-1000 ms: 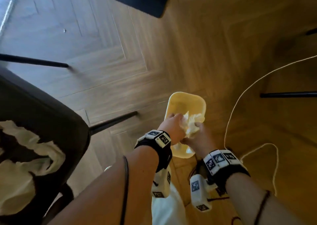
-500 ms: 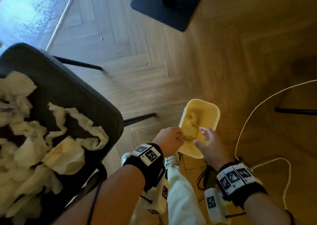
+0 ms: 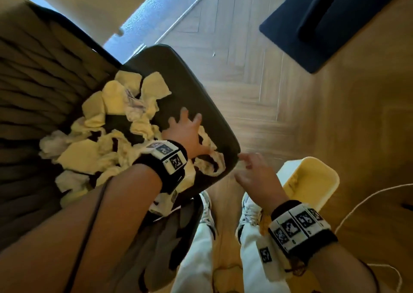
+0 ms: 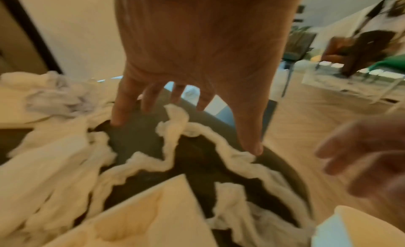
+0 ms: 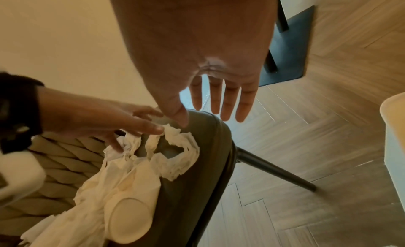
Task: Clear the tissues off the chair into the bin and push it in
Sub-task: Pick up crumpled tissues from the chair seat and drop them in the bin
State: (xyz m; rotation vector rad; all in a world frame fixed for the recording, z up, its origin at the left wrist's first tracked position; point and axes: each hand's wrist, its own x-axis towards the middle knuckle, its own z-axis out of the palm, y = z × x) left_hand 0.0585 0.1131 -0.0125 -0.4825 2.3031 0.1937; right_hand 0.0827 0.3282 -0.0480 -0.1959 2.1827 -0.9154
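A dark chair seat (image 3: 192,87) carries a heap of crumpled white tissues (image 3: 96,154). My left hand (image 3: 187,125) hovers over the seat's near corner with fingers spread. Its fingertips (image 5: 157,129) touch a twisted tissue strand (image 4: 175,129) and hold nothing. My right hand (image 3: 250,167) is just off the seat's corner between chair and bin, fingers (image 5: 228,103) straight and empty. The pale yellow bin (image 3: 311,159) stands on the floor to the right of my feet.
The chair's woven back (image 3: 44,91) rises on the left. One thin black chair leg (image 5: 274,171) splays out over the wooden floor. A black flat base (image 3: 324,24) lies at the upper right and a white cable (image 3: 357,203) loops beyond the bin.
Both hands let go of the tissue wad at the bin and moved left to the chair. The head view swung from the bin toward the seat.
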